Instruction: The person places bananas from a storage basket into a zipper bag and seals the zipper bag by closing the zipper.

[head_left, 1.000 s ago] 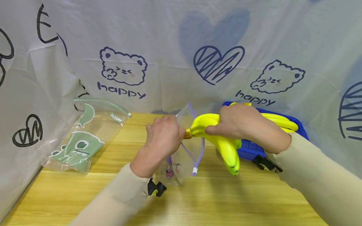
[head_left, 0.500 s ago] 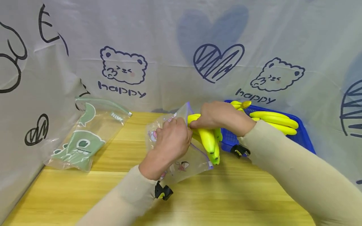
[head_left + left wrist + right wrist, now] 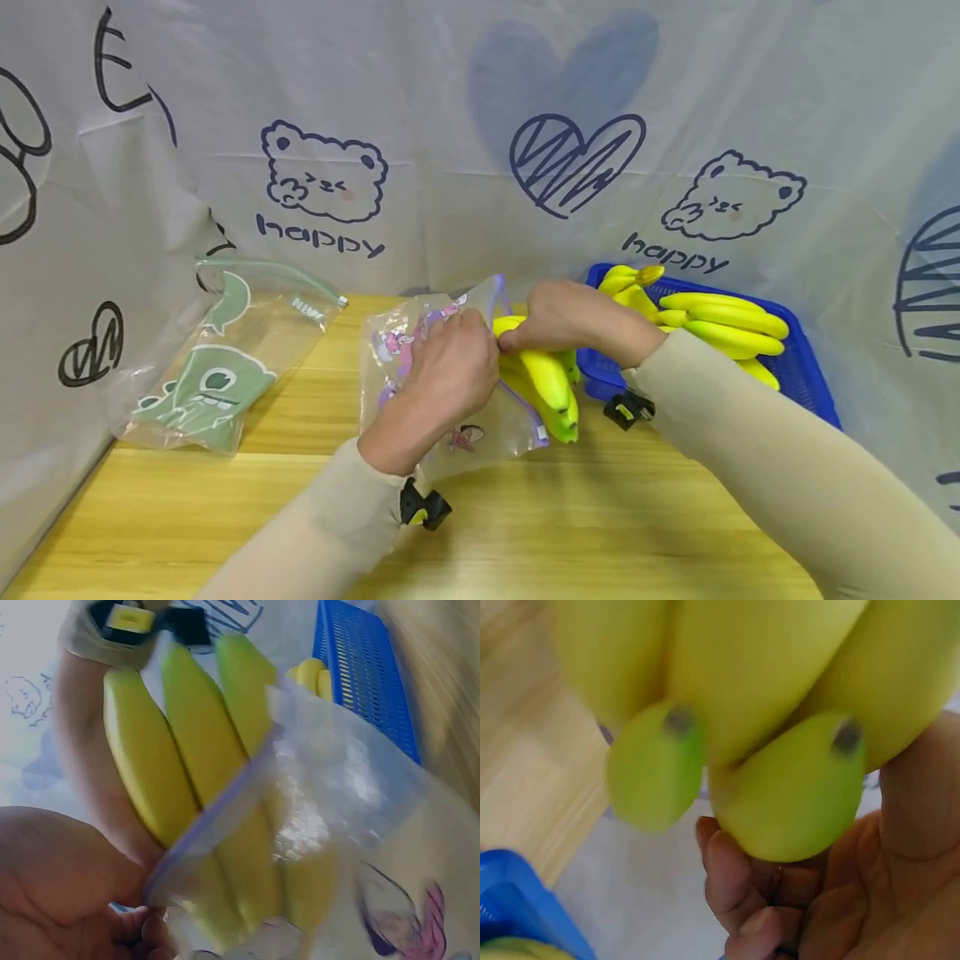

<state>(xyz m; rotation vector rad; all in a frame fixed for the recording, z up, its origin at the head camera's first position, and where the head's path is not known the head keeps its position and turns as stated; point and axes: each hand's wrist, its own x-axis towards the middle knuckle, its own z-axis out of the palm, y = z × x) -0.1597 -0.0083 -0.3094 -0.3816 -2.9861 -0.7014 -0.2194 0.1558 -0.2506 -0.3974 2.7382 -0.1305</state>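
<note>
While the left hand (image 3: 453,362) pinches the bag (image 3: 483,421) near its zip (image 3: 211,812), the right hand (image 3: 566,321) grips bananas (image 3: 547,383) lying partly inside. Should their width catch that edge, the bag could tear or slip free

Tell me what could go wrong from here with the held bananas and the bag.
The held bananas are only partly inside the bag, so they could catch on its purple edge. The bag looks limp and might fold shut if the left hand loses its hold. The right hand might bump the nearby basket.
</note>
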